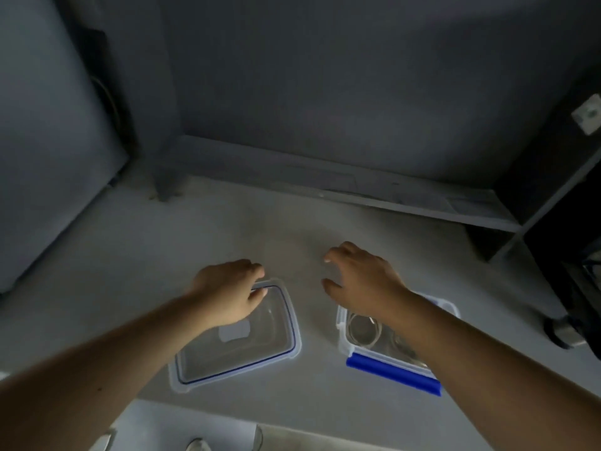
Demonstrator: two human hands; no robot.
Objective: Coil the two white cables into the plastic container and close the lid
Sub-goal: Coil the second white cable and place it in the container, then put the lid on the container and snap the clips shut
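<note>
Two bare forearms reach in from the bottom edge. Left hand [227,291]: fingers curled over the far left corner of one lid [247,356], thumb on its top face, pinching that corner. Right hand [361,278]: fingers spread, loosely bent and grasping nothing, above the table [227,229] just beyond one container [340,323]. The right wrist and forearm cover part of the container. White cable [364,330] lies coiled inside; the count of cables cannot be told. The lid is flat, rectangular clear plastic with rounded corners and a thin blue seal line. The container is clear plastic with one blue clip [390,374] along its near side. The pale, matt table holds both, side by side and apart.
</note>
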